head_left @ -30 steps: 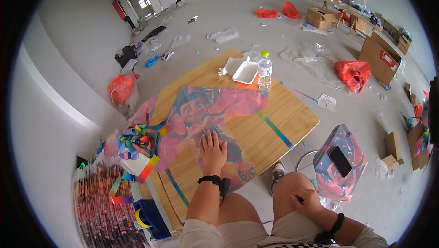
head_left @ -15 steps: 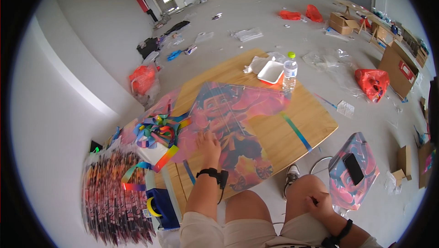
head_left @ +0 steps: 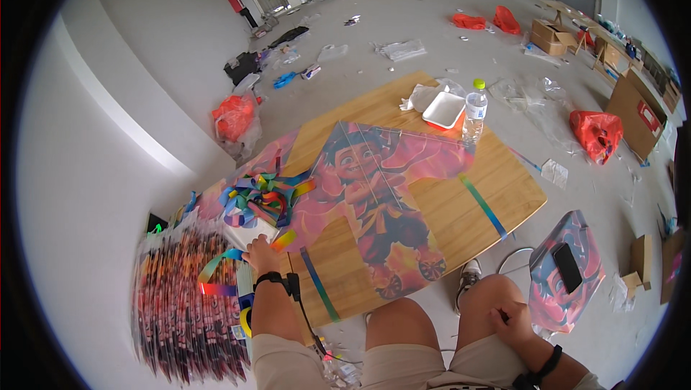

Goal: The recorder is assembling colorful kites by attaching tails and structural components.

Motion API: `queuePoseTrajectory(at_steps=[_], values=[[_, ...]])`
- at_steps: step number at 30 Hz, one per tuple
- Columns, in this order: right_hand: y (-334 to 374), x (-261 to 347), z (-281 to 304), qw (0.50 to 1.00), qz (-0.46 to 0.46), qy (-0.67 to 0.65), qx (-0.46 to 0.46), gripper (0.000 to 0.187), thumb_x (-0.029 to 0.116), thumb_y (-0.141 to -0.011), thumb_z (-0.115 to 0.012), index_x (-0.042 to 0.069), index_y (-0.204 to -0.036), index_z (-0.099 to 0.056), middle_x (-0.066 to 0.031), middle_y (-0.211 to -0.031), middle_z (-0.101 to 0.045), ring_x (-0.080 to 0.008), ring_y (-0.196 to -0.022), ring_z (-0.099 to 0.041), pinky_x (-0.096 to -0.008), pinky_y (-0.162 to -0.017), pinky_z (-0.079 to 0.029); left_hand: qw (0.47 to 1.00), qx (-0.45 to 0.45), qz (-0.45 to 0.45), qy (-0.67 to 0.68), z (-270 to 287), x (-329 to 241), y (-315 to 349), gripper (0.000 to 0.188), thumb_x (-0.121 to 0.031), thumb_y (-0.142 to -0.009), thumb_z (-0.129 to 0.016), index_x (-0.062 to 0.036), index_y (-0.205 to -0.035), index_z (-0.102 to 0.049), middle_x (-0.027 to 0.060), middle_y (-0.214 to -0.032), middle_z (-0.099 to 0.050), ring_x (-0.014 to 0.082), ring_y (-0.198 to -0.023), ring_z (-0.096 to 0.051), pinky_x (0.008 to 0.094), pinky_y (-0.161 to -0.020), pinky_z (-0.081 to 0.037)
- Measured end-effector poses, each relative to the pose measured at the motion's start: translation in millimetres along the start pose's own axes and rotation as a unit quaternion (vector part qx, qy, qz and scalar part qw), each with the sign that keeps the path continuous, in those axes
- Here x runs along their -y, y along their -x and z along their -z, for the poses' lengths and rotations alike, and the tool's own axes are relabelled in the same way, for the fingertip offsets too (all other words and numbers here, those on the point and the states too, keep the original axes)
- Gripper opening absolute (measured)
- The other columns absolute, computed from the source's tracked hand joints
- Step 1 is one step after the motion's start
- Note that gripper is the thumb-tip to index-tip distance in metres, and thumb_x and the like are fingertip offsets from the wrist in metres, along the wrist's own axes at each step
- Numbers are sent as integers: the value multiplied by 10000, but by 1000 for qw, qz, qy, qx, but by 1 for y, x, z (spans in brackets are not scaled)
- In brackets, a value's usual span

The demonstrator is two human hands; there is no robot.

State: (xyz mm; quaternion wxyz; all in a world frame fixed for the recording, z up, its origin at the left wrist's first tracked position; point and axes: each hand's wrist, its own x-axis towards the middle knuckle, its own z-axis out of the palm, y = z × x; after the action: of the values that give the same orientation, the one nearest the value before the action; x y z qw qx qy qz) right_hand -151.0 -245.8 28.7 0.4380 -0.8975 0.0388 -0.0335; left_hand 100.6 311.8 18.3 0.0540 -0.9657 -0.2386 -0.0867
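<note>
**Left hand at the ribbon box, right hand on the thigh**

Directions are taken from the middle of the printed kite, 12 being away from the person.

- Printed kite: lies flat, cartoon figure face up, on the wooden table; thin rods cross its upper part.
- Left hand: at 8 o'clock, by the near edge of a white box, just beside a rainbow ribbon end. Fingers partly hidden; cannot tell whether they grip anything.
- Right hand: between 4 and 5 o'clock, resting on the right thigh, curled into a loose fist.
- Ribbon heap: tangled, multicoloured, at 9 o'clock.
- Green-blue strips: one near 3 o'clock, another at 7.
- White food tray: at 1 o'clock; capped water bottle just beside it, towards 2.
- Stack of printed packs: at 8 o'clock, beyond the left hand.
- Black phone: at 4 o'clock, off the table, on a printed stool-like surface.
</note>
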Motion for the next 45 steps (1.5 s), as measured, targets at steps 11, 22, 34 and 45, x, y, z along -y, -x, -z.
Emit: queuePoseTrajectory(at_steps=[11, 22, 34, 45], values=[[-3, 12, -8, 1000, 27, 10, 8, 106, 99, -816, -691, 21, -757, -652, -120, -605, -588, -231, -501, -567, -345, -482, -422, 991, -100, 0, 89, 1, 35, -19, 87, -123, -841, -648, -125, -926, -666, 78, -879, -698, 298, -937, -631, 483, -865, -377], [6, 11, -12, 999, 29, 35, -12, 175, 198, -802, -720, 30, -770, -680, -134, -646, -647, -287, -573, -639, -377, -546, -498, 899, -180, -81, 390, 76, 109, -47, 143, -53, -828, -693, -34, -969, -679, 89, -792, -686, 177, -680, -635, 316, -632, -505], [26, 1, -7, 997, 51, 41, -36, 179, 220, -806, -694, 45, -832, -716, -157, -701, -663, -324, -643, -646, -415, -603, -504, 742, -179, -93, 640, 231, 127, -20, 96, -111, -970, -598, -62, -899, -555, -43, -781, -568, 36, -689, -479, 207, -638, -390], [37, -8, 2, 994, 59, 77, -44, 198, 253, -826, -659, 74, -880, -723, -141, -743, -670, -324, -690, -646, -415, -656, -504, 652, -315, -262, 638, 373, 48, 130, 120, -115, -991, -562, -58, -901, -507, -10, -877, -550, 63, -773, -469, 222, -702, -397]])
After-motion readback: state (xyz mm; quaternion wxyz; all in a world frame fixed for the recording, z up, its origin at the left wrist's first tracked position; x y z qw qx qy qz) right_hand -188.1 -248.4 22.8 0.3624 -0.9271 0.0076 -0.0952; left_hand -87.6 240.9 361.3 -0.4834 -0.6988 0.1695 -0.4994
